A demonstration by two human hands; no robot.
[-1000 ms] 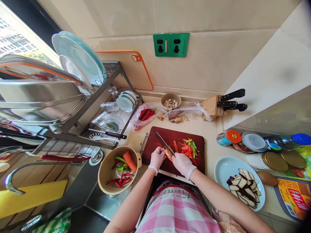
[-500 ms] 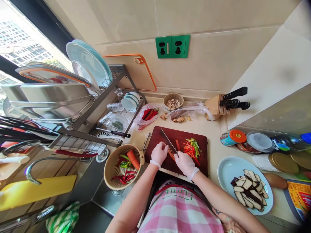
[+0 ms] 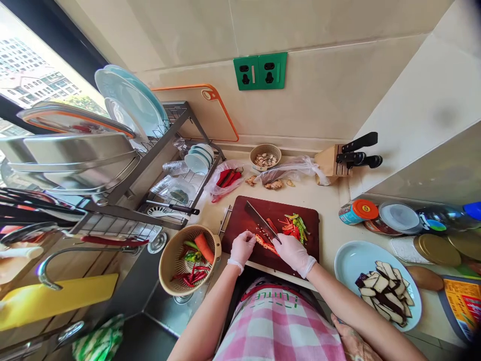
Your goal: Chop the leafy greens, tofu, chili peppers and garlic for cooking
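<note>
My right hand [image 3: 295, 252], in a clear glove, is closed on the handle of a knife [image 3: 262, 220], whose blade points up and left over the dark red cutting board [image 3: 240, 213]. My left hand [image 3: 242, 248], also gloved, has its fingers pinched together at the end of an opened red chili [image 3: 266, 244] on the board. Pale seeds are scattered by the blade. Right of the knife lie cut red pepper strips [image 3: 288, 228] and green pepper strips [image 3: 299, 225].
A colander [image 3: 164, 265] with a carrot and chilies stands left, beside the sink. A plate [image 3: 345, 258] of sliced mushrooms is at right. Behind are bagged peppers [image 3: 229, 178], ginger [image 3: 273, 185], a small basket [image 3: 265, 167] and a knife block [image 3: 330, 163]. A dish rack [image 3: 150, 163] stands left.
My hands have moved apart. The right one has shifted right with the knife, the left one slightly left and down, and more of the opened chili now shows between them.
</note>
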